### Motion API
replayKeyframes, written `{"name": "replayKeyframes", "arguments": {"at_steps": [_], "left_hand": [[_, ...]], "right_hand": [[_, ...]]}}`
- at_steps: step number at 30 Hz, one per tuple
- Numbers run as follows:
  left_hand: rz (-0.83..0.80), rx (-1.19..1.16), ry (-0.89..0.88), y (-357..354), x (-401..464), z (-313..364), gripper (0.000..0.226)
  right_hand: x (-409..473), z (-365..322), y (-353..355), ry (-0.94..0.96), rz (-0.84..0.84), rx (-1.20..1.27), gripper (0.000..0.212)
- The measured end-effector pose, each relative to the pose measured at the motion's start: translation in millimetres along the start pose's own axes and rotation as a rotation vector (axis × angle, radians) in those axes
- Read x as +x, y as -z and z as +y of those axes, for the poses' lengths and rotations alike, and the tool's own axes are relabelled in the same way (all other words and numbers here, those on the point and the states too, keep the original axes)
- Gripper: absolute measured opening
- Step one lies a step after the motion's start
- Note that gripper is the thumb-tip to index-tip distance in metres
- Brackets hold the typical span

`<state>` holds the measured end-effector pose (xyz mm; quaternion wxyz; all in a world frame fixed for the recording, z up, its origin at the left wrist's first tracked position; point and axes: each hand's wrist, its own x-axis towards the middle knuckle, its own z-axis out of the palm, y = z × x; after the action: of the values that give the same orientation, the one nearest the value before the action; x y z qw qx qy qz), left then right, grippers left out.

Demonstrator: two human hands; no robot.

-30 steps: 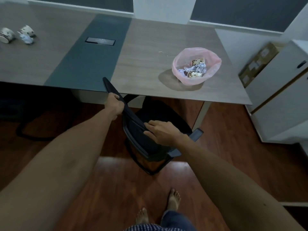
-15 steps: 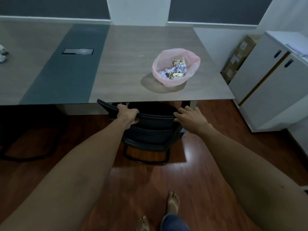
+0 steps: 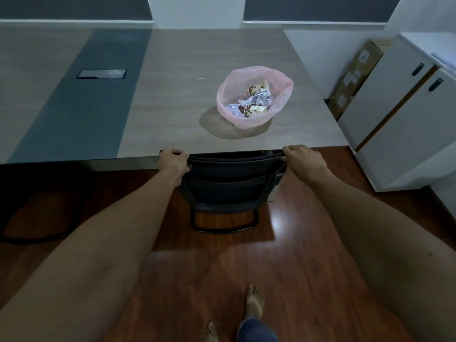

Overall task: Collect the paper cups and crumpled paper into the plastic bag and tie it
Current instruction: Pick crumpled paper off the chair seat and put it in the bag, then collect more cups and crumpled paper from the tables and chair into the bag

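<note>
Left hand (image 3: pixel 172 161) clenched around the top left corner of the black chair (image 3: pixel 230 186) backrest; right hand (image 3: pixel 304 160) grasping the top right corner, fingers curled over the edge. Chair tucked against the near edge of the table (image 3: pixel 172 114). Pink plastic bag (image 3: pixel 254 95) standing open on the tabletop, at about 1 o'clock from the chair, holding spotted paper cups (image 3: pixel 255 110) and crumpled paper (image 3: pixel 259 99). White cabinet (image 3: pixel 404 124) at 3 o'clock, cardboard box (image 3: pixel 355 75) just beside it.
</note>
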<state>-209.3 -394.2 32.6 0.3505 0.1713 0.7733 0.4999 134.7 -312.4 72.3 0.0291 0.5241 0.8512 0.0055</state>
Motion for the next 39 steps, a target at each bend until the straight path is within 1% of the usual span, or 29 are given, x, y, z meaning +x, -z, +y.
{"name": "replayKeyframes", "arguments": {"at_steps": [3,6,11,13,15,18,19,21,24,26,28,32,35,39], "left_hand": [[-0.002,-0.035,-0.016,-15.7,1.9,6.0,0.019],[0.020,-0.063,-0.030,-26.8,3.6,8.2,0.021],[0.013,-0.046,-0.058,-25.1,1.2,6.8,0.022],[0.006,0.069,-0.078,-19.5,-2.0,10.5,0.019],[-0.041,0.231,-0.122,-13.1,-5.0,15.0,0.011],[-0.127,0.495,-0.279,-6.2,-9.6,27.3,0.019],[-0.135,0.540,-0.333,-5.6,-11.0,32.4,0.023],[-0.145,0.554,-0.421,-7.1,-14.0,46.1,0.027],[-0.173,0.578,-0.541,-16.4,-13.0,66.2,0.030],[-0.187,0.578,-0.584,-27.8,-8.5,78.8,0.028],[-0.197,0.592,-0.614,-42.0,-0.4,89.2,0.029],[-0.219,0.590,-0.635,-78.0,25.5,108.9,0.028],[-0.224,0.626,-0.650,-109.8,52.7,123.8,0.034],[-0.227,0.682,-0.633,-155.5,96.2,142.2,0.032]], "right_hand": [[17.8,11.7,-0.7,-0.019,-0.019,0.027,0.025],[29.5,21.9,0.1,0.020,-0.050,0.017,0.025],[30.9,28.4,1.7,0.046,-0.068,0.019,0.025],[30.1,25.1,5.8,0.020,-0.094,0.020,0.027],[27.7,20.7,10.3,-0.021,-0.149,0.010,0.024],[25.4,8.7,21.5,-0.090,-0.221,0.014,0.014],[25.4,2.4,26.3,-0.113,-0.229,0.032,0.020],[27.5,-11.5,36.0,-0.164,-0.194,0.116,0.037],[35.8,-29.0,46.0,-0.247,-0.080,0.270,0.047],[44.4,-34.0,49.2,-0.279,-0.017,0.327,0.046],[57.3,-33.4,52.4,-0.272,0.028,0.341,0.042],[99.2,-14.6,52.6,-0.266,0.069,0.388,0.039],[139.1,8.0,48.2,-0.297,0.074,0.446,0.039],[198.3,44.0,38.0,-0.319,0.029,0.486,0.044]]}}
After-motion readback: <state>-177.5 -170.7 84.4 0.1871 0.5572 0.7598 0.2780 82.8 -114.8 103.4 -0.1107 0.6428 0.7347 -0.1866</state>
